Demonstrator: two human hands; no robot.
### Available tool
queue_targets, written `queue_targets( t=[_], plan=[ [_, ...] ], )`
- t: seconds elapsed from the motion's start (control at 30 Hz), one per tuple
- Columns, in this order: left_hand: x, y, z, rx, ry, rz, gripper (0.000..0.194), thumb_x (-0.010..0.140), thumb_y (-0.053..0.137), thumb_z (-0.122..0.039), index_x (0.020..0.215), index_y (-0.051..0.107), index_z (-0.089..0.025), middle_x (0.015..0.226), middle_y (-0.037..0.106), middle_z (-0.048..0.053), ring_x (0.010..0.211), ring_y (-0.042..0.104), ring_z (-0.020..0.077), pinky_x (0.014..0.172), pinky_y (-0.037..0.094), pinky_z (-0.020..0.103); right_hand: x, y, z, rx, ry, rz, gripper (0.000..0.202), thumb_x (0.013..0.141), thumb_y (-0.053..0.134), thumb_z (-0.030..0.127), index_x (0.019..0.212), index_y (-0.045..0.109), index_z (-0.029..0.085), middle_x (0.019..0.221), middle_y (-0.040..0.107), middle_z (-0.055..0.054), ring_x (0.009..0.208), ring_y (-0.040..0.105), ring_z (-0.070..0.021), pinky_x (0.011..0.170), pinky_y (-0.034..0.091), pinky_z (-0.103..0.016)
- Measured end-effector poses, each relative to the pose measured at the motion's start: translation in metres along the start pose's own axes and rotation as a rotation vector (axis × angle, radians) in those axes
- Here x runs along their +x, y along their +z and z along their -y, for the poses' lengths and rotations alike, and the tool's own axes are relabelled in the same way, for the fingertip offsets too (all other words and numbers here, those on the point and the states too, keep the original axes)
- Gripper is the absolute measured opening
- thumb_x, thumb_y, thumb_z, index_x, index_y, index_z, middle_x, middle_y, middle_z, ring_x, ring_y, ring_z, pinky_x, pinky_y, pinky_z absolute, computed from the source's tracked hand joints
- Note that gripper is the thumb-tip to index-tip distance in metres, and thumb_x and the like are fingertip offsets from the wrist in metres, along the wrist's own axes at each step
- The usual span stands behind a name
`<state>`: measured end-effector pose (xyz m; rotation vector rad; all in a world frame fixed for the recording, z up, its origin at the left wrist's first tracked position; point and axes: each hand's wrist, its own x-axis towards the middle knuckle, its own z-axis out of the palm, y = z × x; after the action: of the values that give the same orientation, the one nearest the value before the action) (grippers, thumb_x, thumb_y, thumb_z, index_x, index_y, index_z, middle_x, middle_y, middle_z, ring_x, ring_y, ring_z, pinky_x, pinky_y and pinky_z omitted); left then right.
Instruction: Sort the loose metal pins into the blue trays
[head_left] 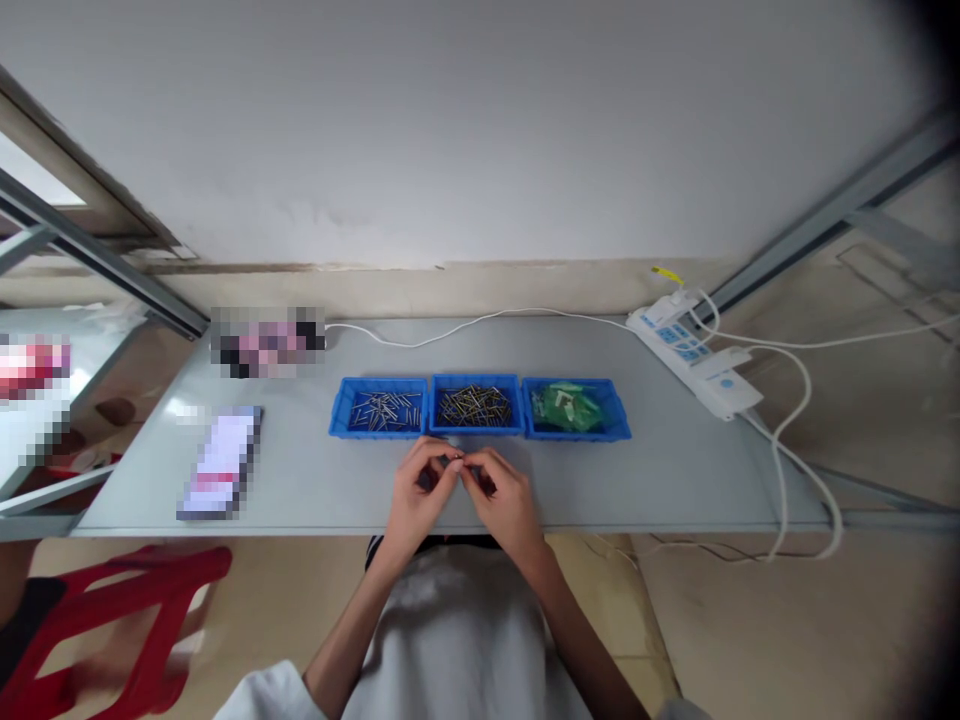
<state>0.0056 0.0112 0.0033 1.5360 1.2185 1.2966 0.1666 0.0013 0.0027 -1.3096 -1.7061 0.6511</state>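
Observation:
My left hand (pixel 425 488) and my right hand (pixel 501 497) meet over the front of the table, thumbs and forefingers pinched together. Something small and dark shows between the fingertips, too small to name. Just beyond my hands stands the middle blue bin (pixel 475 432), full of thin, brassy and dark metal pins (pixel 474 406). To its left, another blue bin (pixel 379 435) has loose silvery metal pins (pixel 384 408) in it. The right blue bin (pixel 577 436) contains a green plastic bag (pixel 570 408) with pale bits on top.
A white power strip (pixel 694 355) with cables lies at the right of the grey table (pixel 300 490). A phone-like slab (pixel 221 462) and a blurred pinkish object (pixel 270 343) are at left. A red stool (pixel 142 620) stands on the floor at lower left.

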Motion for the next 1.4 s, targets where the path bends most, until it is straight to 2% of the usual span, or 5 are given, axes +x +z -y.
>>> queue_targets(
  t=[0.13, 0.37, 1.03, 1.27, 1.4],
  plan=[
    [0.002, 0.001, 0.000, 0.023, 0.020, 0.002, 0.013, 0.100, 0.075, -0.033, 0.097, 0.079, -0.021, 0.101, 0.072, 0.007, 0.071, 0.063, 0.0137, 0.063, 0.050, 0.024, 0.001, 0.001, -0.003, 0.031, 0.023, -0.027, 0.019, 0.105, 0.060, 0.031, 0.091, 0.070, 0.024, 0.080, 0.070, -0.001, 0.062, 0.060, -0.0150, 0.064, 0.051, -0.026],
    [0.000, 0.003, 0.000, 0.065, 0.034, -0.031, 0.010, 0.100, 0.074, -0.028, 0.095, 0.078, -0.021, 0.096, 0.076, 0.005, 0.073, 0.066, 0.0142, 0.065, 0.051, 0.023, 0.002, -0.002, -0.003, 0.116, 0.072, -0.049, 0.020, 0.104, 0.060, 0.030, 0.118, 0.073, 0.023, 0.091, 0.077, -0.003, 0.066, 0.066, -0.0143, 0.064, 0.054, -0.025],
    [-0.001, 0.004, -0.001, 0.066, -0.017, -0.022, 0.005, 0.092, 0.076, -0.023, 0.093, 0.080, -0.022, 0.090, 0.081, 0.004, 0.069, 0.067, 0.0152, 0.068, 0.053, 0.025, 0.005, -0.002, 0.002, 0.184, -0.022, -0.139, 0.004, 0.099, 0.070, 0.028, 0.100, 0.073, 0.025, 0.079, 0.072, 0.002, 0.056, 0.057, -0.0115, 0.053, 0.049, -0.023],
    [-0.007, 0.003, -0.004, 0.015, -0.133, -0.209, 0.022, 0.107, 0.063, -0.039, 0.112, 0.075, -0.021, 0.094, 0.079, 0.005, 0.071, 0.066, 0.0151, 0.066, 0.051, 0.024, 0.049, -0.013, 0.019, -0.039, -0.075, -0.271, 0.018, 0.107, 0.064, 0.031, 0.118, 0.075, 0.024, 0.086, 0.075, -0.002, 0.060, 0.058, -0.0134, 0.068, 0.052, -0.028],
    [-0.009, 0.001, -0.003, -0.031, -0.175, -0.302, 0.027, 0.110, 0.059, -0.045, 0.111, 0.072, -0.021, 0.085, 0.074, 0.002, 0.067, 0.064, 0.0143, 0.062, 0.048, 0.023, 0.045, -0.012, 0.014, -0.258, -0.127, -0.101, 0.019, 0.110, 0.058, 0.028, 0.111, 0.077, 0.024, 0.087, 0.076, -0.004, 0.077, 0.071, -0.0163, 0.076, 0.052, -0.027]
  ],
)
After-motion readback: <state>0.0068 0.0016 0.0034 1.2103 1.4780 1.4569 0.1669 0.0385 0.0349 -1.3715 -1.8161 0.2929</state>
